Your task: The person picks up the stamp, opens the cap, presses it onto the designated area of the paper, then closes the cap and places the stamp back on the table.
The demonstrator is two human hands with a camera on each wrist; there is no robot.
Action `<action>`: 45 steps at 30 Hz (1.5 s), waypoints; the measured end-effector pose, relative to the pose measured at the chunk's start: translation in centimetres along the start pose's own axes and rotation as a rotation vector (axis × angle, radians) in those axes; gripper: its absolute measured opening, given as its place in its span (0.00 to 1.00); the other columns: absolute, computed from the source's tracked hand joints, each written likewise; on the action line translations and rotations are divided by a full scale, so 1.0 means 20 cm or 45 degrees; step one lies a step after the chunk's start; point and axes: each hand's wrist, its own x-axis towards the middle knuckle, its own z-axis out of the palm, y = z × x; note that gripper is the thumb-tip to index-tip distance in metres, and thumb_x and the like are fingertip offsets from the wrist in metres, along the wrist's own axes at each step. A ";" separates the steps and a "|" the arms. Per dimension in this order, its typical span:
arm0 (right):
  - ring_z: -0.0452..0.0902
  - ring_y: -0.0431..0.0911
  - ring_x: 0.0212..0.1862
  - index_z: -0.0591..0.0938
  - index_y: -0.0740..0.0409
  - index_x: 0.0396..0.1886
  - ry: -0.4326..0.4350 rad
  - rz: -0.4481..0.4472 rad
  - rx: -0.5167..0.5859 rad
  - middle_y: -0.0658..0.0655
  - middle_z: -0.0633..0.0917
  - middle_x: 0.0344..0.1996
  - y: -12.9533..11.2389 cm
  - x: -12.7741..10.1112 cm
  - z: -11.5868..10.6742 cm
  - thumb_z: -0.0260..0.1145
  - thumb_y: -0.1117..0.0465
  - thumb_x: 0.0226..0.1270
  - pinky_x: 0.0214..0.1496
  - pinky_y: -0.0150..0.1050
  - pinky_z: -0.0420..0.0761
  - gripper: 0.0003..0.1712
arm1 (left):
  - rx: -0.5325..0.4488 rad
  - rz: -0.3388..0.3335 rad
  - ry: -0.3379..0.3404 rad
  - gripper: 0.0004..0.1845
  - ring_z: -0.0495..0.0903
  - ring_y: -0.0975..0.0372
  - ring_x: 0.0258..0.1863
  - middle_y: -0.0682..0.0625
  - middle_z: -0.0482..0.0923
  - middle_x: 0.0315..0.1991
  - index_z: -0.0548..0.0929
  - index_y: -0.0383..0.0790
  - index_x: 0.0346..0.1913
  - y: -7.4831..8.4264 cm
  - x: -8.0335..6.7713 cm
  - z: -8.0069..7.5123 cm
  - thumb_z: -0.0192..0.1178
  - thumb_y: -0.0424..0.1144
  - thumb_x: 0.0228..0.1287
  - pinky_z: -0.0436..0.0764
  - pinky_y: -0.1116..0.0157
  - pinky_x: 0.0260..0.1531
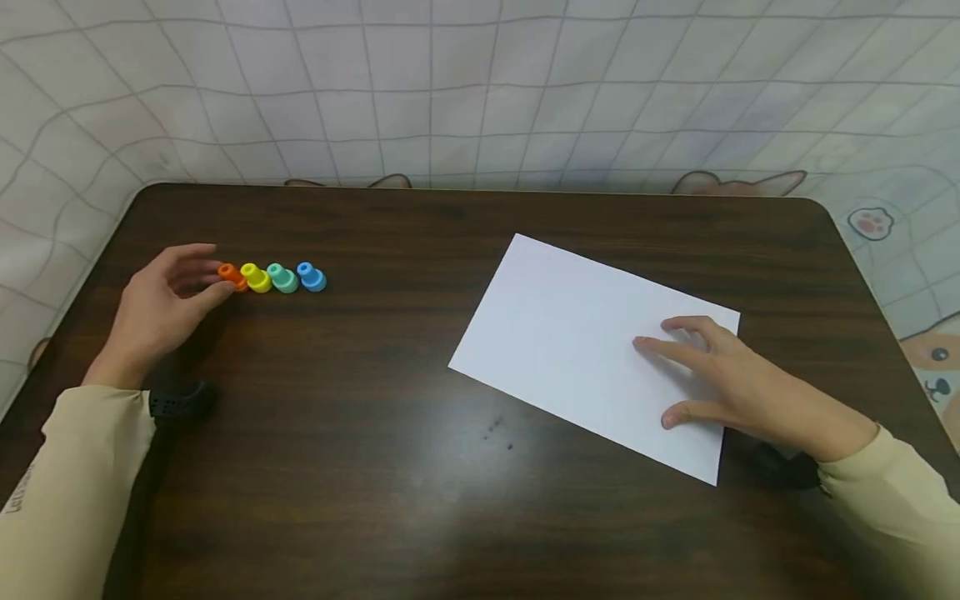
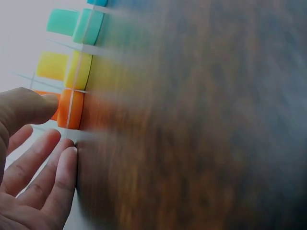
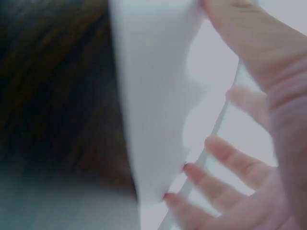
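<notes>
At the left of the table, several small plastic pieces stand in a row, each with a narrow round top on a wider base: orange (image 1: pixel 231 273), yellow (image 1: pixel 257 278), teal (image 1: pixel 282 278) and blue (image 1: pixel 311 277). My left hand (image 1: pixel 162 298) is beside the orange end of the row. In the left wrist view its thumb (image 2: pixel 33 108) overlaps the orange piece (image 2: pixel 71 109), while the other fingers are apart from it; contact is unclear. My right hand (image 1: pixel 712 375), fingers spread, is over a white sheet of paper (image 1: pixel 555 325), fingertips at or near its surface.
The dark wooden table (image 1: pixel 337 467) has rounded far corners. Behind and beside it hangs or lies a white gridded cloth (image 1: pixel 465 92) with cartoon animal prints. A black strap (image 1: pixel 180 402) is at the left wrist.
</notes>
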 end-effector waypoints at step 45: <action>0.52 0.62 0.84 0.71 0.39 0.77 -0.255 -0.094 0.263 0.53 0.66 0.81 -0.13 0.27 0.09 0.74 0.29 0.55 0.81 0.73 0.52 0.51 | -0.110 -0.044 0.261 0.29 0.71 0.84 0.46 0.56 0.81 0.57 0.81 0.45 0.66 -0.02 -0.05 0.00 0.64 0.57 0.70 0.72 0.91 0.47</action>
